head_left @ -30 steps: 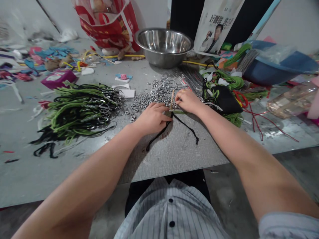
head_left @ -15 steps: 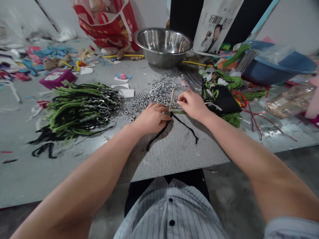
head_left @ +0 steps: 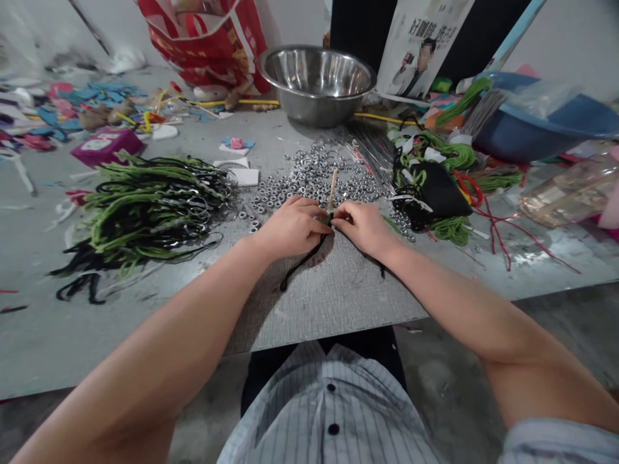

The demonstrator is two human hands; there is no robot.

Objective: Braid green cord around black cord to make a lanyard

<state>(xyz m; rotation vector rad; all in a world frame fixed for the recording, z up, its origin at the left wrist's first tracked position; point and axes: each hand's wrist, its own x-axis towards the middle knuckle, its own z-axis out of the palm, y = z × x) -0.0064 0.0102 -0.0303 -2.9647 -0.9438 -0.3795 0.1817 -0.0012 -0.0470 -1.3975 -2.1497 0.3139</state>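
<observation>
Left hand (head_left: 290,227) curled tight, thumb and fingers pinching the black cord (head_left: 300,263) at its top end; cord's loose tail runs out toward 7 o'clock on the grey tabletop (head_left: 338,293). Right hand (head_left: 363,227) pinched narrow at the foot of the wooden stick (head_left: 332,185), fingertips touching the left's; what else it nips is hidden. Stick stands near upright between both hands, pointing to 12 o'clock. Pile of metal nuts (head_left: 309,177) just beyond at 12. Steel bowl (head_left: 316,80) farther at 12. Bundle of green and black cords (head_left: 155,206) at 9. Black pouch (head_left: 438,192) near at 2, blue basin (head_left: 536,132) well off at 2.
</observation>
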